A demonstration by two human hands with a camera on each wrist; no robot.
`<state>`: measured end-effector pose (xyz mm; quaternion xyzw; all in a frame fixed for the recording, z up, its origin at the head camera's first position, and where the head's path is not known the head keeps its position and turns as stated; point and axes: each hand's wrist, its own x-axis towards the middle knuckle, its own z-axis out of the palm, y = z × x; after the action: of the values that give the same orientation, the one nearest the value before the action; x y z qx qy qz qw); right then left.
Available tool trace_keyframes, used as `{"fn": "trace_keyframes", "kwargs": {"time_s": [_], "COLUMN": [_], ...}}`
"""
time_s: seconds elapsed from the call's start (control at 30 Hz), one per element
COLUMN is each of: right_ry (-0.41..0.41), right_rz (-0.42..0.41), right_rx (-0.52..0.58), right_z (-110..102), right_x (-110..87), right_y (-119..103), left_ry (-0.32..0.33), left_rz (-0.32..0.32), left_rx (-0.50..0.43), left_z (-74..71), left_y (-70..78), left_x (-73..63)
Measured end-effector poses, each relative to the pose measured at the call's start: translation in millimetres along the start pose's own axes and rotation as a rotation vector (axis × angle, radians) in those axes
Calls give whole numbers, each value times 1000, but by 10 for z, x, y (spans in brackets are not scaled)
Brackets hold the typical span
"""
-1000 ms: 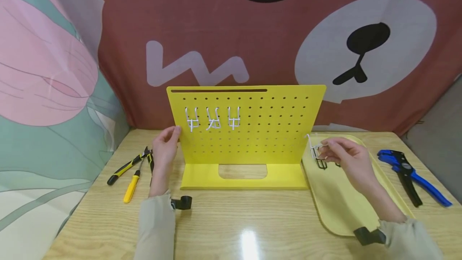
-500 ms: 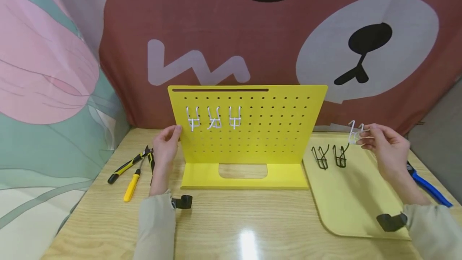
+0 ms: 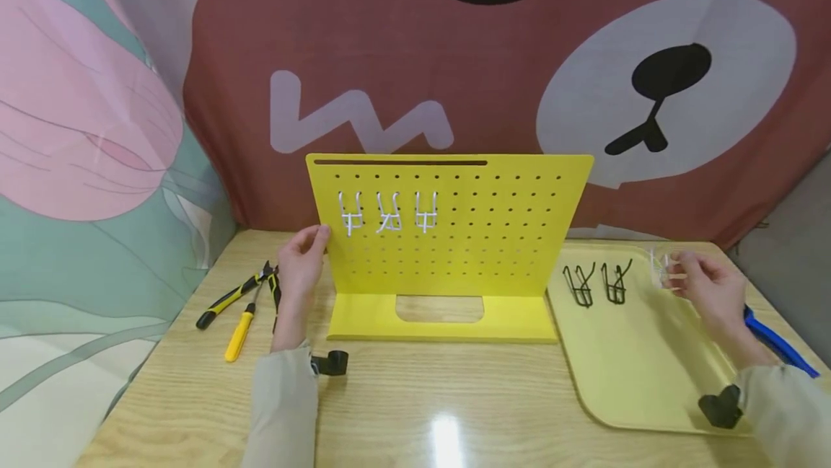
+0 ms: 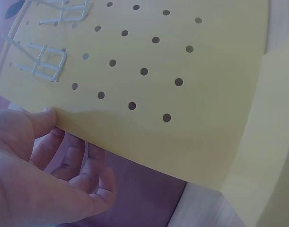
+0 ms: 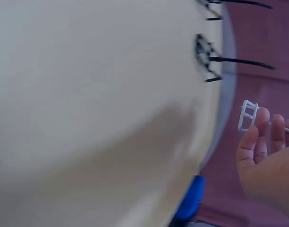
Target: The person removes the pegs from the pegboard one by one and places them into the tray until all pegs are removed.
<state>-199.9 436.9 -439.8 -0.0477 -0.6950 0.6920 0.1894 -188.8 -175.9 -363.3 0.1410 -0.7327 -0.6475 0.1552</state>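
A yellow pegboard (image 3: 448, 284) stands upright on its base, with a few white wire hooks (image 3: 425, 217) hung in a row at its upper left. My left hand (image 3: 301, 262) grips the board's left edge; in the left wrist view the thumb (image 4: 42, 120) lies at the front and the fingers reach behind. Over the far right part of a yellow tray, my right hand (image 3: 710, 295) pinches another white wire hook (image 5: 249, 113) between thumb and fingertips. Two black wire hooks (image 3: 582, 295) lie side by side toward the tray's far left.
The tray (image 3: 636, 374) sits close to the pegboard's right end. Blue-handled pliers (image 3: 779, 345) lie partly hidden behind the right hand. To the left are black-and-yellow cutting pliers (image 3: 227, 302) and a yellow screwdriver (image 3: 240, 334). A printed curtain (image 3: 480, 78) hangs behind the table.
My right hand has carried the white wire hook from beside the pegboard's right edge rightward, then slightly down over the tray's far right. The left hand stays on the board's edge.
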Motion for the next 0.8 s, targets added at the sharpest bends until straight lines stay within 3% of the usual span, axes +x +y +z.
{"fn": "trace_keyframes", "kwargs": {"time_s": [0.17,0.3,0.8], "right_ry": [-25,-19,-70], "right_rz": [97,135,203], "right_rx": [-86,-229,-312], "right_z": [210,288,259], "right_x": [-288,-383,-362], "right_y": [-284,-356,-289], "left_ry": [-7,-10,-10], "left_rz": [-3,-4,-13], "left_rx": [16,21,21], "left_z": [0,2,1], "left_y": [8,13,33], "left_x": [-6,-10,-16]}}
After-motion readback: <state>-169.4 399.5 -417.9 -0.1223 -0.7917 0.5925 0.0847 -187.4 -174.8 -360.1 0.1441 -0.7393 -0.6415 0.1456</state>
